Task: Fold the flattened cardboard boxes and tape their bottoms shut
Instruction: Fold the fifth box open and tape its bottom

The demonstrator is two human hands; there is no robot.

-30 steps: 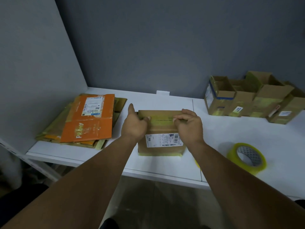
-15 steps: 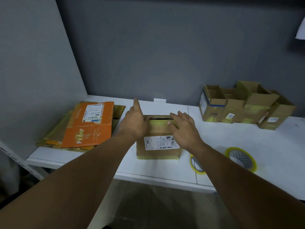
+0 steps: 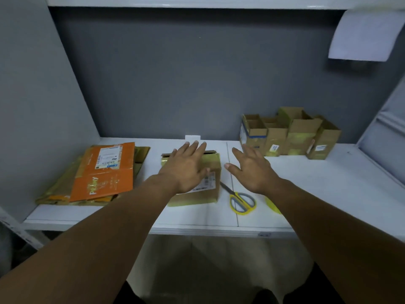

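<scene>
Left hand (image 3: pixel 186 170) spreads flat, fingers straight, over the brown taped cardboard box (image 3: pixel 211 165) mid-worktop (image 3: pixel 328 189); right hand (image 3: pixel 252 170) hovers wide open and empty just beside it, above yellow-handled scissors (image 3: pixel 241 201) near the front edge.

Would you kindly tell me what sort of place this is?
Probably a packing station: flattened orange and brown cardboard boxes, a row of folded brown cardboard boxes, yellow-handled scissors on a white shelf.

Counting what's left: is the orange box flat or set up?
Flat: the orange box lies level atop the left stack, no walls raised.
</scene>
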